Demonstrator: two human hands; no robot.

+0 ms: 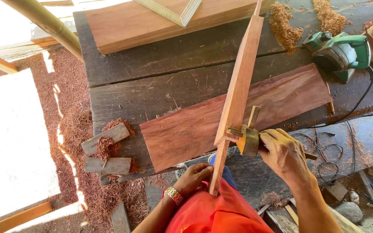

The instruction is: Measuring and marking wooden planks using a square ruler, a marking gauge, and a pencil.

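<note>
Two hands on one narrow plank (pixel 238 86), stood on edge and slanting over the workbench (pixel 160 86). Left hand (pixel 194 176) grips the plank's near end, close to the body, fingers curled around it, thumb side hidden. Right hand (pixel 282 153) is closed around a wooden marking gauge (pixel 248 139), fingers wrapped tight on its stock, which sits against the plank's right face just above the near end.

Step in hand, by my read: scribing a line along the plank with the gauge, at the start of the stroke. Next move calls for keeping the stock flush to the face while sliding it up the length, left hand holding the plank steady.

Plank's long axis runs from near-bottom centre up and away to the top right; far end points away from the person, past the top edge of view. It crosses above a wide flat board (pixel 186 129) lying on the bench. Green power planer (pixel 339 52) sits well apart at right, shavings (pixel 285 28) nearby.
</note>
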